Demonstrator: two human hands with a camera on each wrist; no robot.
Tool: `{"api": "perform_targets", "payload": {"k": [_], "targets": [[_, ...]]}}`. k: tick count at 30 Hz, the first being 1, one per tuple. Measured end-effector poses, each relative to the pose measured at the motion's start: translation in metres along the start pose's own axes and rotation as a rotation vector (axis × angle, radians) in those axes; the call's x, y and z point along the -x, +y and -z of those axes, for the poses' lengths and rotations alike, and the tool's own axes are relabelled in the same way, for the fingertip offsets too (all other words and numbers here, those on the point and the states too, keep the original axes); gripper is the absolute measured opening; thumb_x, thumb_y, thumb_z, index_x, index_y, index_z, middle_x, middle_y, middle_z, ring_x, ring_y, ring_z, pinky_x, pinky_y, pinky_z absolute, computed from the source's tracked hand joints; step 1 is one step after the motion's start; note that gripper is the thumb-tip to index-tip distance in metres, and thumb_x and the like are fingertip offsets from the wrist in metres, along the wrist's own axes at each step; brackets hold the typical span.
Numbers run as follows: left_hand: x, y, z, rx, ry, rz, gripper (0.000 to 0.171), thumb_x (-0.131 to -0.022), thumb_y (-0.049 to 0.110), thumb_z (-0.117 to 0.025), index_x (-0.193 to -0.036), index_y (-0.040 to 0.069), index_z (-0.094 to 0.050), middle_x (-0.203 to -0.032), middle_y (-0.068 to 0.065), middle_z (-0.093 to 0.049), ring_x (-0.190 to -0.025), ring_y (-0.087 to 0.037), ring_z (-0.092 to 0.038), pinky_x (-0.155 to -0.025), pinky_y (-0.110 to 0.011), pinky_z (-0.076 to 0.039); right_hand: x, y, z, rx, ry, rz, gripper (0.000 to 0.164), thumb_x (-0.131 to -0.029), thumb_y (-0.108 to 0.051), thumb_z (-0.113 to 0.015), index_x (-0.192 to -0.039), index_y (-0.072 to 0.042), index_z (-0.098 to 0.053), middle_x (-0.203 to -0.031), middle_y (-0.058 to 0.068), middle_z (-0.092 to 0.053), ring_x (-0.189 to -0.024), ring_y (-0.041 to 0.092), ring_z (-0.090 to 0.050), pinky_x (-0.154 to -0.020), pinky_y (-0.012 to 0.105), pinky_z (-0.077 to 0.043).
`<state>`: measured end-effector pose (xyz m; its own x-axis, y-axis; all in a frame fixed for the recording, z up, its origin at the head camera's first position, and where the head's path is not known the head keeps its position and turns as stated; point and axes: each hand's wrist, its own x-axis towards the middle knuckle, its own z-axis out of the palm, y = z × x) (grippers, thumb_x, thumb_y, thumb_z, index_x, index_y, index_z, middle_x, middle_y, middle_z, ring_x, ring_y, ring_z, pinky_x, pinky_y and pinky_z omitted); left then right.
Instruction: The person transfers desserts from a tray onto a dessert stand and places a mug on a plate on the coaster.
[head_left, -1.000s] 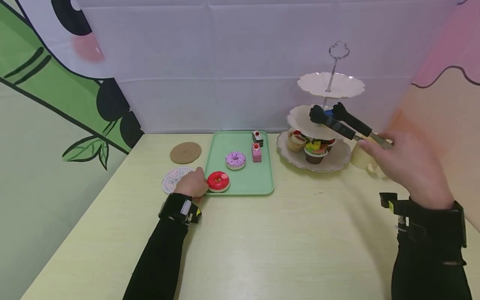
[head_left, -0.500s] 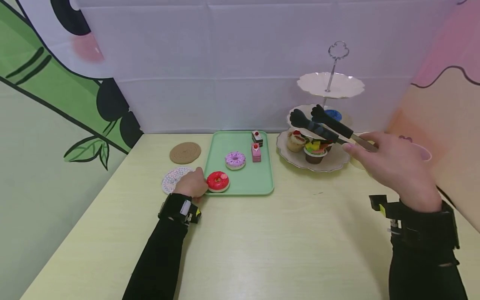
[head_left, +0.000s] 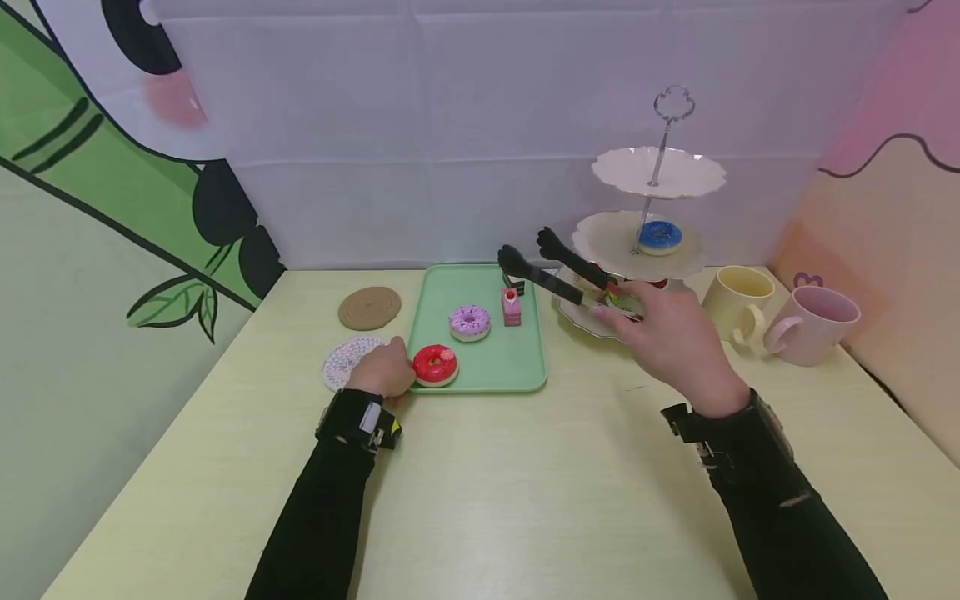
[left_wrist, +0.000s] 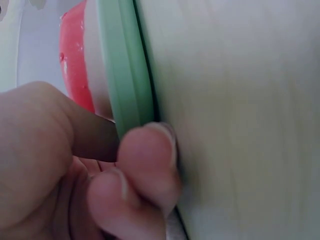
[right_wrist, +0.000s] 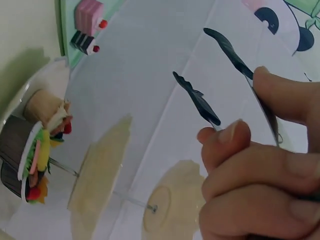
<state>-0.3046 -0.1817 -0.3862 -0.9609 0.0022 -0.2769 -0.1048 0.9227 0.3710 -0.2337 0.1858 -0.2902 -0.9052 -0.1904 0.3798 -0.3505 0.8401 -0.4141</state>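
Note:
My left hand (head_left: 382, 369) pinches the front left corner of a green tray (head_left: 495, 371); in the left wrist view its thumb and fingers meet at the tray's rim. On the tray lie a red donut (head_left: 435, 365) beside that hand, a purple donut (head_left: 469, 322), a pink cake slice (head_left: 512, 308) and a dark layered cake slice (right_wrist: 85, 43). My right hand (head_left: 675, 337) holds tongs (head_left: 546, 279) with black tips, spread apart with nothing between them. They point left, over the tray's right edge in the head view, and partly hide the dark slice.
A three-tier stand (head_left: 606, 239) rises at the back right, a blue donut (head_left: 660, 237) on its middle tier and cupcakes (right_wrist: 17, 145) on its bottom plate. Yellow (head_left: 723, 300) and pink (head_left: 821, 333) mugs stand right of it. Brown (head_left: 370, 308) and speckled (head_left: 343, 360) coasters lie left of the tray.
My right hand has carried the tongs left and somewhat down, from in front of the stand's middle tier toward the tray. Both mugs have come into view. My left hand stays at the tray.

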Motion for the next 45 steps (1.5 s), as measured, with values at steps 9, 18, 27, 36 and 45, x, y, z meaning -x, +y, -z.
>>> {"api": "perform_targets", "payload": {"k": [9,18,27,36,45], "targets": [[0.003,0.002,0.002,-0.006,0.0,0.006,0.042,-0.098,0.01,-0.055,-0.132,-0.009,-0.04,-0.076,-0.016,-0.062,-0.049,-0.021,-0.058,-0.045,-0.029,-0.044,-0.011,-0.007,-0.049,-0.09,-0.097,-0.025,0.061,-0.101,-0.046,-0.06,-0.148,-0.008,-0.052,-0.125,0.021,-0.068,-0.103,0.037,-0.067,-0.081,0.05,-0.052],[0.003,0.0,0.003,-0.015,0.003,-0.001,0.043,-0.097,0.01,-0.054,-0.133,-0.01,-0.04,-0.075,-0.016,-0.062,-0.048,-0.021,-0.058,-0.045,-0.028,-0.043,-0.016,-0.01,-0.085,-0.049,-0.175,0.001,0.061,-0.1,-0.045,-0.063,-0.14,0.0,-0.056,-0.122,0.022,-0.069,-0.104,0.037,-0.068,-0.084,0.053,-0.054],[0.002,0.0,0.004,-0.005,0.001,0.018,0.042,-0.098,0.01,-0.055,-0.133,-0.007,-0.04,-0.078,-0.017,-0.061,-0.05,-0.023,-0.059,-0.047,-0.03,-0.044,-0.014,-0.005,-0.098,-0.024,-0.181,0.025,0.055,-0.099,-0.042,-0.065,-0.13,0.003,-0.06,-0.112,0.021,-0.071,-0.093,0.035,-0.069,-0.079,0.051,-0.054],[0.003,0.002,0.003,0.002,-0.001,0.027,0.041,-0.098,0.01,-0.055,-0.133,-0.006,-0.041,-0.078,-0.017,-0.061,-0.05,-0.023,-0.059,-0.047,-0.03,-0.044,-0.015,0.0,-0.107,-0.022,-0.239,0.016,0.056,-0.099,-0.041,-0.065,-0.131,0.004,-0.061,-0.116,0.02,-0.07,-0.097,0.034,-0.068,-0.083,0.05,-0.054],[0.004,0.002,0.001,0.002,-0.002,0.04,0.041,-0.099,0.011,-0.055,-0.134,-0.005,-0.041,-0.079,-0.017,-0.061,-0.05,-0.022,-0.059,-0.046,-0.029,-0.044,-0.017,-0.001,-0.117,0.005,-0.286,-0.002,0.058,-0.099,-0.044,-0.063,-0.132,0.003,-0.06,-0.116,0.018,-0.07,-0.096,0.032,-0.067,-0.08,0.048,-0.054]]}}
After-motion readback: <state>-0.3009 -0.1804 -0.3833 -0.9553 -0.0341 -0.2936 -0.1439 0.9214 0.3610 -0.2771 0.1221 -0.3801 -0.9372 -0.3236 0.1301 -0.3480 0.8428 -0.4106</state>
